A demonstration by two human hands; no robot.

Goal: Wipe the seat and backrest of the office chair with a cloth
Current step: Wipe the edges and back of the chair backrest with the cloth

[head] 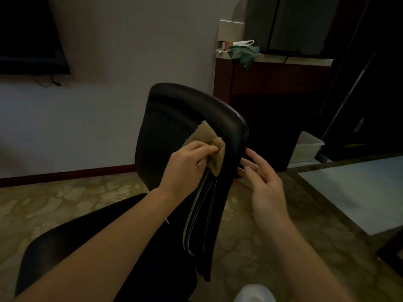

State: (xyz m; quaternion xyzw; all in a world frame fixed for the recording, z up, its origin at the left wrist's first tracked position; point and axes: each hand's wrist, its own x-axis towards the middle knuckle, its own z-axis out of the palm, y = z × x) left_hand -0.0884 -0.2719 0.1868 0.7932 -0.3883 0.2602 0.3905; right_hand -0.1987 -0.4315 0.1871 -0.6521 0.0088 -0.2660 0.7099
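A black office chair stands in front of me, its backrest [174,110] upright and its seat [72,240] low at the left. My left hand [187,164] grips a tan cloth [209,144] and presses it against the front of the backrest near its right edge. My right hand [261,173] has its fingers spread and touches the outer right rim of the backrest, holding nothing. My forearms hide part of the seat and the lower backrest.
A dark wooden counter [272,83] stands behind the chair with a green rag [244,53] on top. A clear plastic bin [307,147] and a mop handle [346,94] are at the right. A pale table corner [359,192] sits right. Patterned carpet [65,199] covers the floor.
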